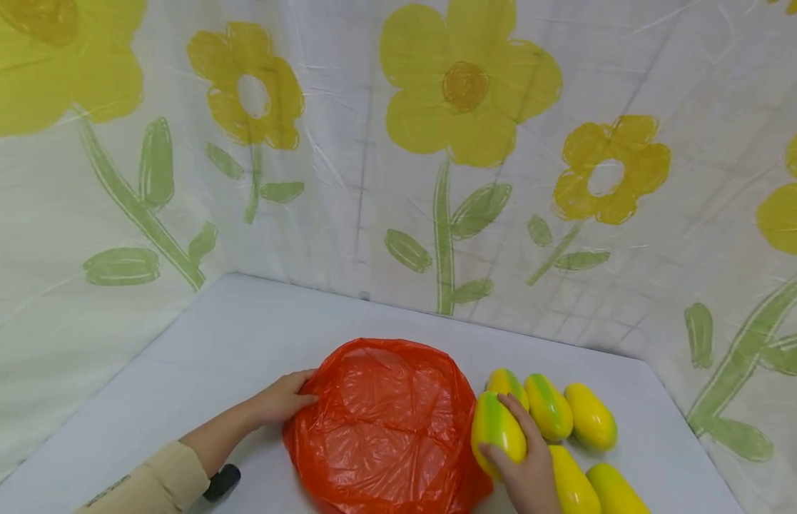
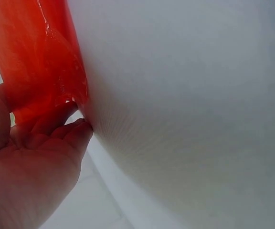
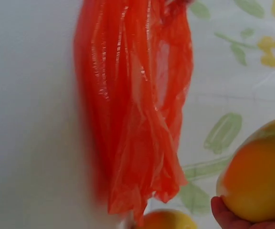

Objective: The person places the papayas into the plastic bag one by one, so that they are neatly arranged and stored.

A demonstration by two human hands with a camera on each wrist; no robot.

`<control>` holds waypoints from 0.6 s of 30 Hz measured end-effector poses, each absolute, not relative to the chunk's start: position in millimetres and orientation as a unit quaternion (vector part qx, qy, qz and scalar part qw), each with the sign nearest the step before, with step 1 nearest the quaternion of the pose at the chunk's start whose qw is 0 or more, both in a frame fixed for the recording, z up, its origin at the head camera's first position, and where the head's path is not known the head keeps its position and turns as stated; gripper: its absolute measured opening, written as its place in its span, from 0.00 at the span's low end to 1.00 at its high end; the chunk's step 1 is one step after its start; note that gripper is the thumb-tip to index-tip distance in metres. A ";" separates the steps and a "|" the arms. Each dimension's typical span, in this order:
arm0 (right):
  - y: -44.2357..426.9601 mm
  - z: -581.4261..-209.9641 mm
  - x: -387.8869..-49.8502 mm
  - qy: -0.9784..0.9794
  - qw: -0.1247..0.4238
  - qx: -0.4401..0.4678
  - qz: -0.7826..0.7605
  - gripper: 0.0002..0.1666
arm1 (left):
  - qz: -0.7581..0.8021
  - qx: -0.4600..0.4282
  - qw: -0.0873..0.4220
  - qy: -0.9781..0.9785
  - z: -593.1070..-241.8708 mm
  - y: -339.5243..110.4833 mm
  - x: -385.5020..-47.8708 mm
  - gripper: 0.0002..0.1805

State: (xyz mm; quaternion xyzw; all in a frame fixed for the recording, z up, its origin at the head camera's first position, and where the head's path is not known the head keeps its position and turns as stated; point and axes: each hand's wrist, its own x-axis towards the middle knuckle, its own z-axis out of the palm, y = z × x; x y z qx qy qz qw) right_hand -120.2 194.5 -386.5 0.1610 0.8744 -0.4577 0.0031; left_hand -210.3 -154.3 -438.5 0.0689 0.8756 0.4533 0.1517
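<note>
A red plastic bag stands on the white table with its round mouth spread wide. My left hand pinches the bag's left rim; the left wrist view shows the thumb and fingers at the red film. On the other side, my right hand grips a yellow mango with a green stripe, held up beside the bag's right rim. The same mango appears in the right wrist view with fingertips under it. Several more mangoes lie to the right of the bag.
A small black object lies by the left sleeve, partly hidden. The white tabletop reaches back to a hanging curtain printed with yellow flowers, which also runs along the left and right sides.
</note>
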 end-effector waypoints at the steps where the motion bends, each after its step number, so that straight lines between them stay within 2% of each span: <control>1: 193.4 -385.4 -121.6 0.871 0.003 0.160 -0.465 0.44 | 0.453 0.069 0.151 0.876 -438.6 -154.4 -210.1 0.26; 18: 167.5 -368.7 -147.3 0.808 -0.013 0.117 -0.577 0.38 | 0.456 0.086 0.156 0.872 -439.8 -155.8 -212.5 0.27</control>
